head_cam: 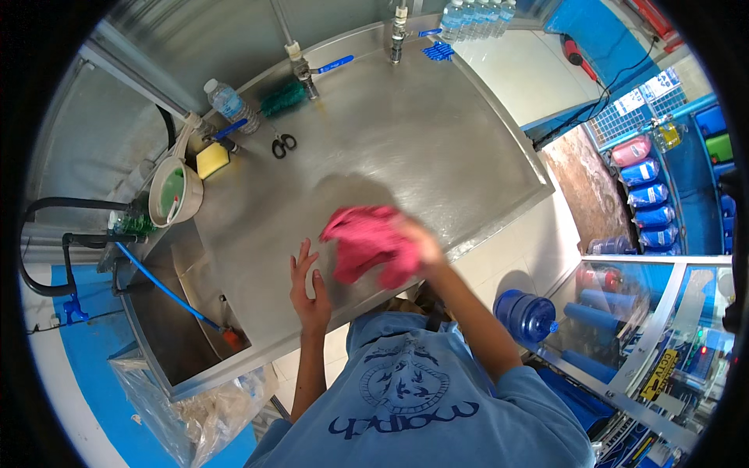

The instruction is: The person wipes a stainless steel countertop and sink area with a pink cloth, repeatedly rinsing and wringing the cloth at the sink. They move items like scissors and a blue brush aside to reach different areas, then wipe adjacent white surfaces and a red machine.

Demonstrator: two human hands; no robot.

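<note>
A pinkish-red cloth (pixel 371 243) hangs bunched from my right hand (pixel 422 243), which grips its right side above the near part of a stainless steel counter (pixel 409 146). The cloth and that hand are slightly blurred. My left hand (pixel 309 292) is raised just left of the cloth, palm partly turned up, fingers apart, holding nothing. Farther back on the steel lie black-handled scissors (pixel 283 145), a yellow sponge (pixel 212 161) and a green bristle brush (pixel 283 98). A water bottle (pixel 231 106) stands beside them.
At the left, a white dipper (pixel 193 196) sits near a sink basin (pixel 175 316) with a blue hose (pixel 167 288). Blue-handled taps (pixel 304 71) line the back edge, and bottles (pixel 477 20) stand at the back right. A blue water jug (pixel 525 316) is on the floor at right.
</note>
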